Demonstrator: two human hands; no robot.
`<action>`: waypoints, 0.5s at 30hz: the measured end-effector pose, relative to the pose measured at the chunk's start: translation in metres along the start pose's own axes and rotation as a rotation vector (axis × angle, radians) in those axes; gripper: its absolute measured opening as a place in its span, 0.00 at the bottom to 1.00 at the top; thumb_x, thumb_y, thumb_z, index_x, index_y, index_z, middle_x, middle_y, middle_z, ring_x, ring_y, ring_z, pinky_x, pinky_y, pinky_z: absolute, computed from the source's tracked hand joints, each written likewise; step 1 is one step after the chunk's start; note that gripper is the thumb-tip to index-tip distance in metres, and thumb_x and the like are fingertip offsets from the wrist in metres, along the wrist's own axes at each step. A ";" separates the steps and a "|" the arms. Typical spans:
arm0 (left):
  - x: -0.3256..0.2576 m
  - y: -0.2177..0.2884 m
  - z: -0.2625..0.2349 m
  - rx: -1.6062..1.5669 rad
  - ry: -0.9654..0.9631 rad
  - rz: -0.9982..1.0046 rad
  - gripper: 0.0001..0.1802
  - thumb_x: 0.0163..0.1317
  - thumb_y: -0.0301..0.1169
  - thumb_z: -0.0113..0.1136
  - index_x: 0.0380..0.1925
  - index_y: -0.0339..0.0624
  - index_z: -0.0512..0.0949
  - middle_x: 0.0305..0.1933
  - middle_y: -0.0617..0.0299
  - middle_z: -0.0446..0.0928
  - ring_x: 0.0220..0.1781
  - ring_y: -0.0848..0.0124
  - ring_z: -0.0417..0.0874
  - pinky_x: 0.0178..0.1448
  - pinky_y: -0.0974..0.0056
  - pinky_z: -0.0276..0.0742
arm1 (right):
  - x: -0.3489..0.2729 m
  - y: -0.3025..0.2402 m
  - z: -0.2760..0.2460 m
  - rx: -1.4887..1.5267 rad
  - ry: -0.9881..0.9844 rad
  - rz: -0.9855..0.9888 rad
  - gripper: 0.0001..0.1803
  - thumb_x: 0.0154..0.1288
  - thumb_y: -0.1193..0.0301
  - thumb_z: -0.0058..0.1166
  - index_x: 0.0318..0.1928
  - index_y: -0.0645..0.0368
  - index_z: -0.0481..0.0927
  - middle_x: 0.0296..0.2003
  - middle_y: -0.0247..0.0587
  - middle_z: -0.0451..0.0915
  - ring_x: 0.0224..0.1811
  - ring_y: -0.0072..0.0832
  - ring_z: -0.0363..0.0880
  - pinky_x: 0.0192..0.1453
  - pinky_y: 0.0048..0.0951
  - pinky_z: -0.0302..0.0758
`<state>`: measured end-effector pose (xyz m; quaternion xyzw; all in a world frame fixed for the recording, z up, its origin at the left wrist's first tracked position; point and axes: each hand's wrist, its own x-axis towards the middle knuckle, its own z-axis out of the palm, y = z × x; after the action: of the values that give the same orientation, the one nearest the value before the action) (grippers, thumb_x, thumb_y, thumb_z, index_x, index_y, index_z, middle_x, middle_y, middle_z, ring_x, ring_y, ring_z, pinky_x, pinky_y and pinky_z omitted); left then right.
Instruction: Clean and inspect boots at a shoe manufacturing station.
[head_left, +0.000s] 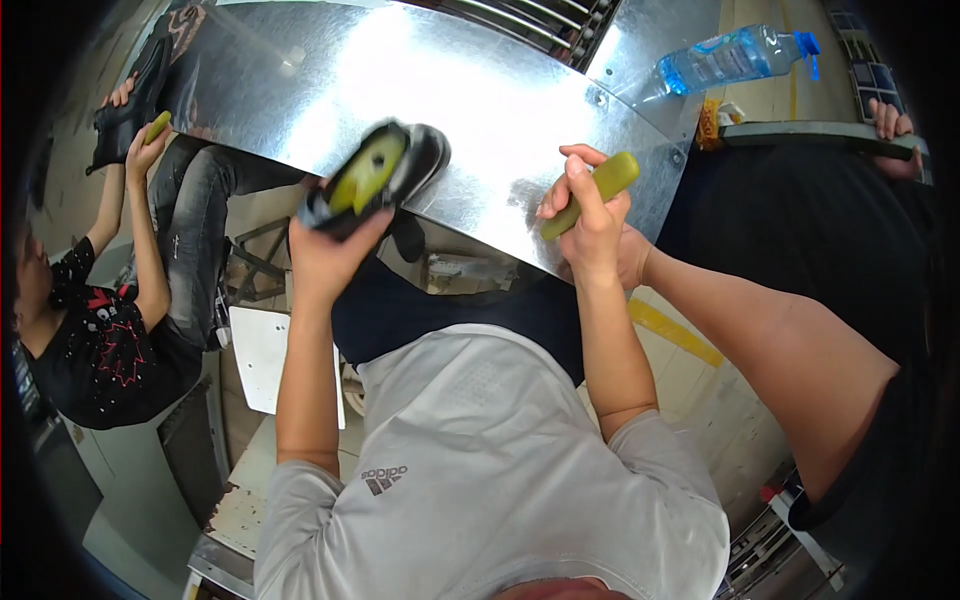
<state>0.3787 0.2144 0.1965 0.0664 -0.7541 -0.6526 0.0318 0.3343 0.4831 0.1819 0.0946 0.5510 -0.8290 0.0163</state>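
A black shoe is in my left hand, tilted over the near edge of the metal table. Its yellow-green inside shows, with a dark round spot on it, and the shoe is somewhat blurred. In my right hand is an olive-green oblong block with rounded ends, held upward at a slant over the table's right part. My thumb lies against the block. The two hands are apart, and the block does not touch the shoe. A co-worker's hand is right behind my right hand, partly hidden by it.
The shiny metal table spans the front. A roller conveyor lies beyond it. At the far right lies a clear bottle with a blue cap. On the left, another person holds a black boot and a similar green block.
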 end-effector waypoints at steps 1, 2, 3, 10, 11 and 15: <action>-0.012 -0.007 -0.008 0.059 -0.018 0.000 0.30 0.51 0.18 0.70 0.57 0.31 0.73 0.51 0.57 0.81 0.52 0.70 0.81 0.60 0.66 0.74 | 0.002 0.001 0.001 0.031 -0.011 0.022 0.17 0.69 0.67 0.55 0.51 0.67 0.75 0.16 0.32 0.68 0.17 0.20 0.69 0.23 0.23 0.68; -0.027 -0.030 -0.021 0.037 0.000 0.018 0.33 0.49 0.17 0.70 0.59 0.33 0.73 0.55 0.56 0.79 0.55 0.69 0.80 0.61 0.65 0.73 | 0.005 0.003 0.006 0.063 -0.051 0.049 0.18 0.69 0.66 0.55 0.52 0.66 0.75 0.15 0.32 0.68 0.16 0.21 0.69 0.22 0.23 0.68; -0.036 -0.038 -0.028 0.111 0.010 0.073 0.34 0.48 0.17 0.70 0.59 0.33 0.72 0.58 0.54 0.76 0.57 0.67 0.79 0.62 0.63 0.73 | 0.009 0.006 0.011 0.071 -0.036 0.058 0.18 0.69 0.66 0.55 0.52 0.66 0.75 0.15 0.32 0.68 0.16 0.21 0.69 0.22 0.23 0.68; -0.054 -0.065 -0.016 0.038 0.074 0.071 0.44 0.47 0.25 0.76 0.65 0.36 0.64 0.67 0.48 0.68 0.70 0.59 0.68 0.72 0.57 0.62 | 0.024 0.029 0.075 0.203 -0.247 0.141 0.20 0.68 0.63 0.56 0.51 0.66 0.75 0.12 0.31 0.64 0.12 0.20 0.64 0.19 0.24 0.65; -0.054 -0.065 -0.016 0.038 0.081 0.070 0.44 0.47 0.25 0.76 0.65 0.36 0.64 0.67 0.48 0.68 0.70 0.59 0.68 0.72 0.57 0.62 | 0.027 0.032 0.084 0.241 -0.275 0.096 0.18 0.71 0.62 0.52 0.50 0.65 0.74 0.12 0.31 0.63 0.12 0.21 0.62 0.18 0.25 0.64; -0.051 -0.061 -0.015 -0.083 0.050 0.057 0.58 0.41 0.32 0.81 0.70 0.38 0.54 0.69 0.49 0.66 0.70 0.58 0.67 0.73 0.56 0.62 | 0.048 0.032 0.103 0.394 -0.290 0.050 0.17 0.74 0.60 0.45 0.46 0.64 0.73 0.12 0.29 0.59 0.11 0.20 0.58 0.17 0.26 0.62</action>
<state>0.4343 0.1979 0.1404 0.0599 -0.7270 -0.6802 0.0720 0.2770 0.3801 0.1824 -0.0106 0.3681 -0.9247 0.0969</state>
